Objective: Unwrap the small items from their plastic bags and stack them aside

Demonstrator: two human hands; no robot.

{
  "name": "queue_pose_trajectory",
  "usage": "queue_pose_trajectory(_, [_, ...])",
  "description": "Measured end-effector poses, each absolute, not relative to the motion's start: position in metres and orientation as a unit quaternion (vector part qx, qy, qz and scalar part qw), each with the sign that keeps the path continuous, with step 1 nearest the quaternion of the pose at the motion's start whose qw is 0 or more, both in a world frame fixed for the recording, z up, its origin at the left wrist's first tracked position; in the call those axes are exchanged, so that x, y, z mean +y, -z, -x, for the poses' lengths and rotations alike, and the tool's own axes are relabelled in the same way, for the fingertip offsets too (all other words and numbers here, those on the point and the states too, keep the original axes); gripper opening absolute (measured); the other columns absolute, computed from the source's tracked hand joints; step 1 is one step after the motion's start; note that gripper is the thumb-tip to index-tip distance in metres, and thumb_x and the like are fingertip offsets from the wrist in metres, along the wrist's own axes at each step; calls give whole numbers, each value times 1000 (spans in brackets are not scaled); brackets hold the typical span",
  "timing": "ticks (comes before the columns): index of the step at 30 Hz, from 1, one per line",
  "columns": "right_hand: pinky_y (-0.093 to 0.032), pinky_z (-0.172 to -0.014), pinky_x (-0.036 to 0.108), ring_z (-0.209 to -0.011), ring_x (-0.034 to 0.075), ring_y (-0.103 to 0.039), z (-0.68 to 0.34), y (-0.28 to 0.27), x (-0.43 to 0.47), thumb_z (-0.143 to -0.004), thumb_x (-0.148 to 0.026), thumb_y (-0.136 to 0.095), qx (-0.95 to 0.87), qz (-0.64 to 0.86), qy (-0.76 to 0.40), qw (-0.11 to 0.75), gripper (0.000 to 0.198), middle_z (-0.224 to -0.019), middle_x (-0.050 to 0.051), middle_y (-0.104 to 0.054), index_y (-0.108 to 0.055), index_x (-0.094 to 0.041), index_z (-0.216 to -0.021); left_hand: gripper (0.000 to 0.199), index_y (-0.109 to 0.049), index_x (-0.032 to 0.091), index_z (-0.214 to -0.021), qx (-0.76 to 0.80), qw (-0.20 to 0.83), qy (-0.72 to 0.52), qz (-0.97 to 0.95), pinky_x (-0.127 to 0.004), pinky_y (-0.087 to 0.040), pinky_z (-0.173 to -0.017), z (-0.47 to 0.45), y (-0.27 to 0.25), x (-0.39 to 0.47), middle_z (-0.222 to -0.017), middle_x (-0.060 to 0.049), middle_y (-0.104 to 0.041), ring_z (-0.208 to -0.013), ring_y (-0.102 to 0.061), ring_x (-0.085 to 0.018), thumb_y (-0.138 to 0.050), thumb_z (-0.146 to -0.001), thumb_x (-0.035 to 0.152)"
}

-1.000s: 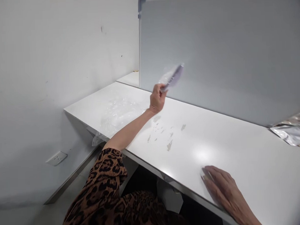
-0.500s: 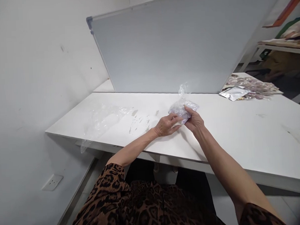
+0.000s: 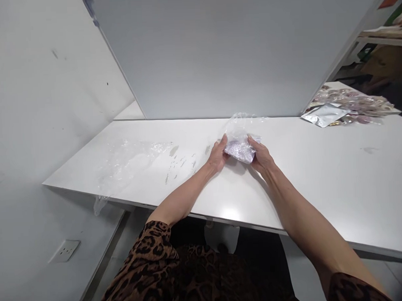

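Note:
Between my two hands, just above the white table (image 3: pixel 322 176), is a small pale purple packet (image 3: pixel 240 150) in clear plastic wrap. Loose, crinkled film (image 3: pixel 238 124) rises from its far side. My left hand (image 3: pixel 218 154) grips the left edge, thumb on top and fingers mostly hidden underneath. On the opposite edge my right hand (image 3: pixel 261 154) is closed the same way, its thumb lying over the upper face. What is inside the wrap cannot be made out.
A crumpled clear plastic sheet (image 3: pixel 128 162) lies at left, partly over the front edge. Behind stands a leaning whiteboard (image 3: pixel 217 56). At the back right are a silver pouch (image 3: pixel 324 115) and a heap of shiny packets (image 3: pixel 362 101). A wall (image 3: pixel 26 109) borders the left.
My left hand has gone from fingers laid across the packet's front to gripping its left edge. The loose film has spread wider. The camera view has shifted slightly.

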State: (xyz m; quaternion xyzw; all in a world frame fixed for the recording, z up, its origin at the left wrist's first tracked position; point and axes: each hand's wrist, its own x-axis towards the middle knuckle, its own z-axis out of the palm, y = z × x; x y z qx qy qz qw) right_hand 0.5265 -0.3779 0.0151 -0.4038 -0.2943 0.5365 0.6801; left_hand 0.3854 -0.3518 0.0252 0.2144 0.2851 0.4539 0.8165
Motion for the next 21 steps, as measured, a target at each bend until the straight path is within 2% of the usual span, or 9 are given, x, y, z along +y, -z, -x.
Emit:
queue_pose_trajectory(1, [-64,-90,47,-106,31,-71,-527,-14,-376,-63,-55,-89,-293,408,-528,684,54,-104,6,-76,-67,-24,-101,48,-62,19,-133,286,824,-434,-227,-38,-52,-104,-385,-25,-350,-117,-10,-74,-107,-70,-23,-72,-91,40])
queue_pose_trajectory(3, [-64,-86,45,-105,31,-71,-530,-10,-372,-65,-62,-86,-303,419,-513,685,57,-103,7,-75,-66,-24,-102,43,-68,15,-123,307,818,-408,-266,-43,-52,-106,-383,-25,-348,-111,-13,-76,-106,-71,-26,-62,-96,47])
queue_pose_trajectory(8, [-63,-75,38,-95,25,-69,-545,-5,-368,-69,-79,-74,-324,479,-450,681,62,-99,4,-70,-60,-27,-101,43,-65,18,-130,298,832,-416,-214,-49,-51,-109,-378,-31,-345,-120,-13,-74,-115,-69,-26,-46,-104,45])
queue_pose_trajectory(10, [-61,-84,38,-102,23,-67,-552,-7,-371,-73,-79,-70,-347,509,-404,676,61,-110,3,-68,-59,-30,-107,44,-64,18,-133,301,822,-440,-199,-49,-50,-110,-374,-35,-341,-122,-12,-74,-117,-68,-26,-41,-105,44])
queue_pose_trajectory(12, [-55,-100,43,-119,25,-62,-556,-12,-376,-75,-77,-70,-416,524,-356,653,62,-128,4,-64,-59,-33,-116,44,-63,18,-134,315,807,-465,-186,-48,-51,-110,-370,-37,-337,-123,-12,-74,-118,-68,-25,-42,-105,44])
queue_pose_trajectory(14, [-44,-113,51,-136,30,-50,-557,-16,-381,-72,-75,-75,-516,530,-311,597,69,-145,5,-54,-59,-34,-125,44,-63,17,-134,328,794,-483,-172,-45,-53,-108,-367,-39,-334,-122,-12,-74,-116,-69,-25,-45,-104,45])
queue_pose_trajectory(16, [-34,-119,57,-145,35,-38,-555,-17,-385,-67,-73,-80,-604,534,-260,531,76,-152,7,-47,-61,-33,-128,44,-63,17,-133,336,787,-493,-159,-43,-55,-105,-366,-39,-333,-121,-12,-74,-113,-70,-25,-46,-103,44])
queue_pose_trajectory(18, [-29,-120,60,-148,38,-32,-551,-15,-388,-67,-75,-79,-647,537,-200,503,70,-153,8,-46,-67,-31,-121,43,-64,16,-132,339,785,-497,-148,-40,-56,-103,-365,-40,-334,-118,-12,-75,-110,-70,-24,-46,-104,43])
queue_pose_trajectory(21, [-27,-121,60,-146,37,-36,-546,-14,-389,-77,-75,-71,-657,525,-131,525,51,-148,8,-51,-73,-28,-96,42,-64,16,-131,340,785,-499,-134,-37,-57,-99,-364,-41,-336,-115,-11,-75,-106,-70,-22,-44,-104,42])
